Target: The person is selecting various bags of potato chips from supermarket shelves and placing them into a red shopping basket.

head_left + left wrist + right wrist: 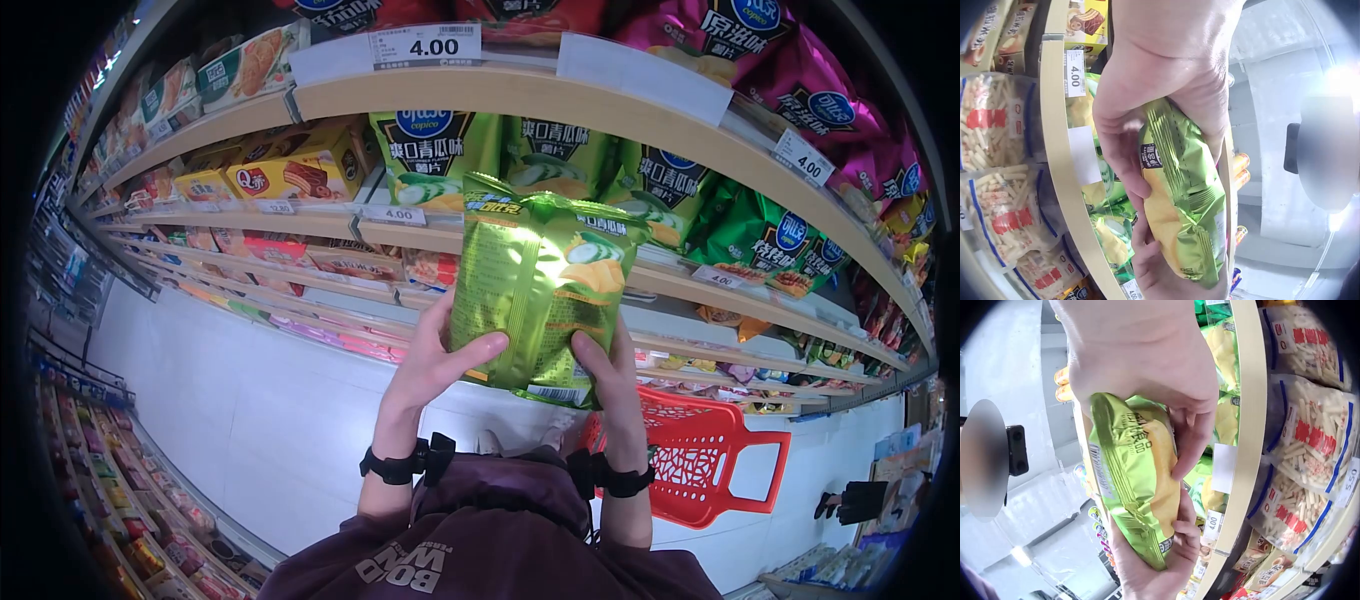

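A green bag of cucumber-flavour potato chips (535, 300) is held up in front of the shelves, its back panel with small print and a barcode facing the head camera. My left hand (432, 350) grips its left side, thumb on the back panel and fingers behind. On the opposite side my right hand (608, 362) grips it the same way. In the left wrist view the left hand (1160, 75) bends round one end of the bag (1188, 194). The right wrist view has the right hand (1141, 362) curled over the bag (1138, 469), fingers on its front.
Behind the bag, a shelf (560, 90) carries more green chip bags (430, 150) and yellow boxes (300, 165). Purple bags (830, 110) lie higher at the right. A red shopping basket (690, 460) stands on the floor to the right. Another shelf row (130, 490) runs at the lower left.
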The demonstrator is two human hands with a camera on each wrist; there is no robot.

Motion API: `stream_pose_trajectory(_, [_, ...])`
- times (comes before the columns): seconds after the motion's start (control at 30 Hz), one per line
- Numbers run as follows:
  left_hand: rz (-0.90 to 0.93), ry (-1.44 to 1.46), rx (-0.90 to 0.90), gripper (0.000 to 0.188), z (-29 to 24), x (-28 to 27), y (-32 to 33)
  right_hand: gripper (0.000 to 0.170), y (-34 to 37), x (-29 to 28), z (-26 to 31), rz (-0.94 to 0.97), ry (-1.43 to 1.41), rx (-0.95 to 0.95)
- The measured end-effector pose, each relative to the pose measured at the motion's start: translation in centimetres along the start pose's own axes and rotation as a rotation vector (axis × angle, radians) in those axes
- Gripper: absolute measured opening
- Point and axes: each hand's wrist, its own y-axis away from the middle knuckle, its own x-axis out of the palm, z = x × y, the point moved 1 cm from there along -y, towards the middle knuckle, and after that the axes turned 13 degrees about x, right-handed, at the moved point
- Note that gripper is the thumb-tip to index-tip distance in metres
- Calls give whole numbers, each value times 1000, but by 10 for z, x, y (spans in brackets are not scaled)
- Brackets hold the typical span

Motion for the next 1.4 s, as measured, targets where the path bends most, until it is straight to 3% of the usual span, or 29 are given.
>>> stream_pose_trajectory(0.2, [-48, -54, 36, 57, -2, 5, -3, 62, -7, -5, 2, 3, 194, -196])
stream_pose_trajectory(0.27, [-24, -78, 61, 65, -1, 4, -2, 65, -4, -4, 7, -3, 252, -210])
stream_pose_trajectory(0.5, [153, -225, 141, 69, 0, -9, 5, 71, 3, -12, 9, 106, 182, -165])
stream_pose_trajectory(0.6, [147, -246, 106, 65, -4, -8, 6, 70, 3, -17, 4, 120, 204, -170])
stream_pose_trajectory(0.77, [118, -159, 57, 75, -1, -5, 5, 69, -2, -11, 8, 108, 188, -211])
stream_pose_trajectory(0.9, [27, -73, -25, 77, 2, -1, 4, 78, -4, -10, 8, 90, 76, -76])
stream_pose_trajectory(1.4, [8, -73, -48, 58, 6, 3, -1, 62, -16, -20, -3, 43, -50, -12])
